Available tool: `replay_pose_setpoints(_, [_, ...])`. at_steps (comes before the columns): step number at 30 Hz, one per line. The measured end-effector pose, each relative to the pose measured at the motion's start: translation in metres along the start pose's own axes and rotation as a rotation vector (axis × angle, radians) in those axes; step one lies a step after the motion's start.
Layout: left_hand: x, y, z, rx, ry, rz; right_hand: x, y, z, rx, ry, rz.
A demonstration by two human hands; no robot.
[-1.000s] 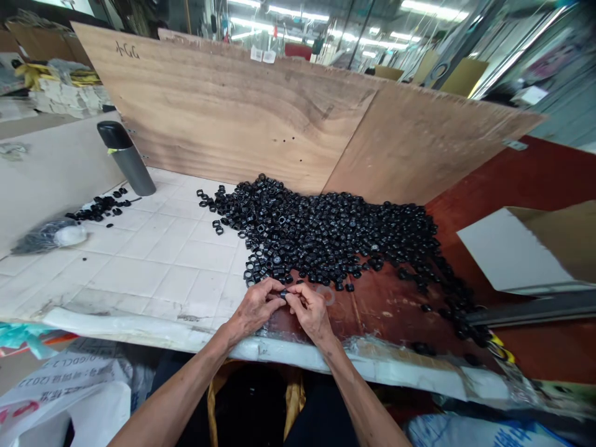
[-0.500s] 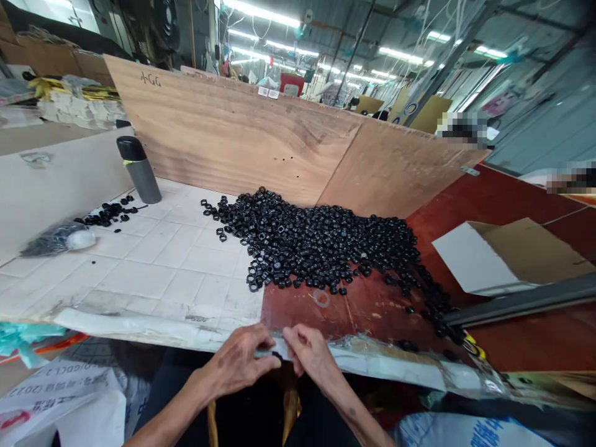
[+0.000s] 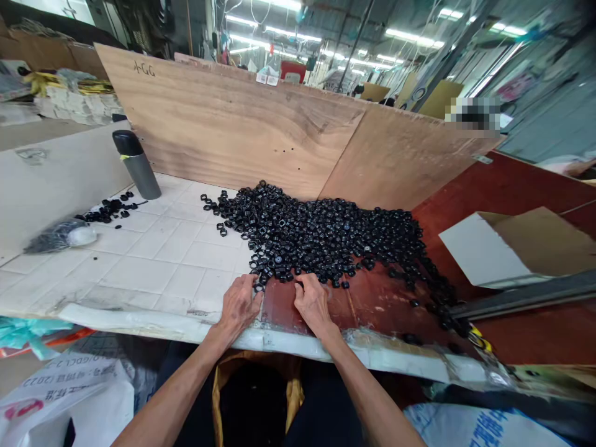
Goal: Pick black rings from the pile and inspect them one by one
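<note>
Black plastic rings lie in a wide heap across the middle of the desk, spreading from its white tiled part onto the red-brown part, with a plywood board behind. Our left hand and our right hand rest knuckles up and apart at the heap's near edge, fingertips touching the nearest rings; we cannot tell whether either has closed on a ring. At far left are a grey flask, a smaller scatter of rings and a clear bag.
</note>
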State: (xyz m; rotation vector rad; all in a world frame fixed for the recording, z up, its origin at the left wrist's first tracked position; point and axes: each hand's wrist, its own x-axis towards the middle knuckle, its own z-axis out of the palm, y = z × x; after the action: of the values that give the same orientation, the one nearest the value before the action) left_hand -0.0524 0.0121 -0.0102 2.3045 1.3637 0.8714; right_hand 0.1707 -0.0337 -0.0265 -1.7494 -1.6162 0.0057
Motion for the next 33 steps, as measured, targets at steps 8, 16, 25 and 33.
replay_pose_setpoints(8, [0.009,0.0,0.002,-0.692,-0.136,-0.189,-0.008,-0.025,-0.005,0.826,-0.103,0.418])
replay_pose_setpoints(16, [0.011,0.003,-0.01,-1.064,-0.242,-0.246,-0.004,-0.059,0.008,1.066,-0.162,0.475])
replay_pose_setpoints(25, [0.011,0.002,-0.008,-1.234,-0.259,-0.364,-0.002,-0.065,0.012,1.064,-0.166,0.433])
replay_pose_setpoints(33, [0.011,0.002,-0.007,-1.217,-0.215,-0.397,-0.001,-0.059,0.017,0.875,-0.085,0.296])
